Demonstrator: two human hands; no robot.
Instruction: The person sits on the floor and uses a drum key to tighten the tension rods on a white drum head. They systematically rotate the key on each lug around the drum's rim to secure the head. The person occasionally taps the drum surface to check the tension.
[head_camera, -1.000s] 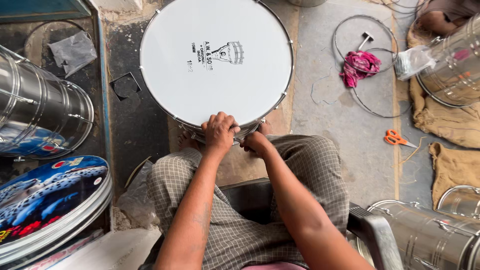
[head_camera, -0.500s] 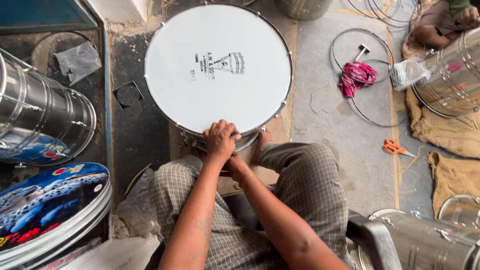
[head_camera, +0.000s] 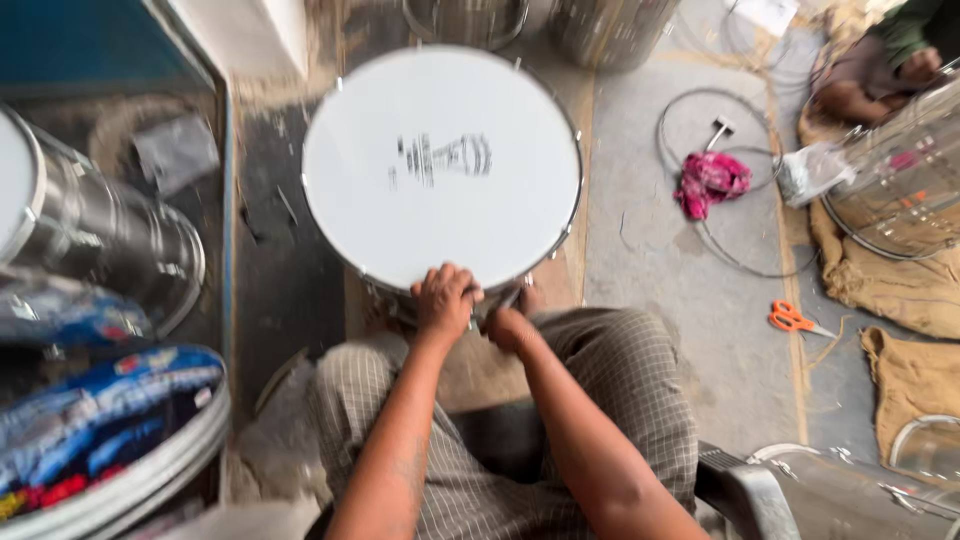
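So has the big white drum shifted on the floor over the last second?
Cannot tell. The drum sits differently in the picture, but the scissors and pink cloth shift alike, so the camera moved.

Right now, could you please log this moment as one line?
left hand: on rim of round white drum | right hand: at rim | orange scissors: on floor

Even daylight, soft shadows, motion blur throughout, perhaps worst left

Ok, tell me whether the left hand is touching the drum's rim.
Touching. The head view shows the left hand lying over the near rim of the white drum, fingers curled on its edge with no gap.
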